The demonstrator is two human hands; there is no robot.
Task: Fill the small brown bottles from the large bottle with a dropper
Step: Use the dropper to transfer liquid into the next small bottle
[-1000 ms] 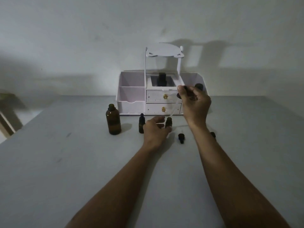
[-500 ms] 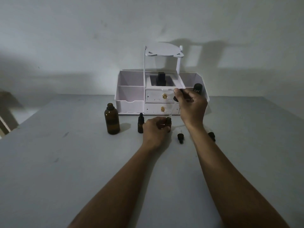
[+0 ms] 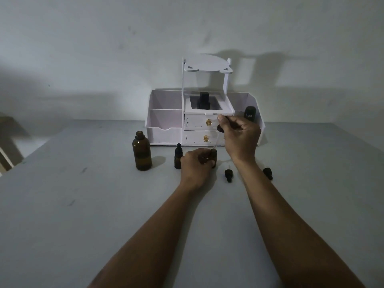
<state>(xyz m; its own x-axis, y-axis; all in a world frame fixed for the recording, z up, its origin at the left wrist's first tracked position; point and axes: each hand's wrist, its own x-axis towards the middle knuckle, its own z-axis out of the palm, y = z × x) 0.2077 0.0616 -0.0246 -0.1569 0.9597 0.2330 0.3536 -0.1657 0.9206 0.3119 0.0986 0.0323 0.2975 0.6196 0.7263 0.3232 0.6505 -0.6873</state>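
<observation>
Dropper [image 3: 219, 128] tip meets the small bottle [image 3: 214, 156] mouth.
The left hand [image 3: 195, 164] curls round that bottle on the table [image 3: 83, 204]; the right hand [image 3: 242, 138] pinches the dropper's top just above. The large bottle [image 3: 142, 152] stands uncapped, well to the left.

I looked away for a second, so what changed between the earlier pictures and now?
The left hand closed round the open small bottle; the right hand brought the dropper tip down to its mouth. The large bottle, capped small bottle and loose caps stayed put.
</observation>
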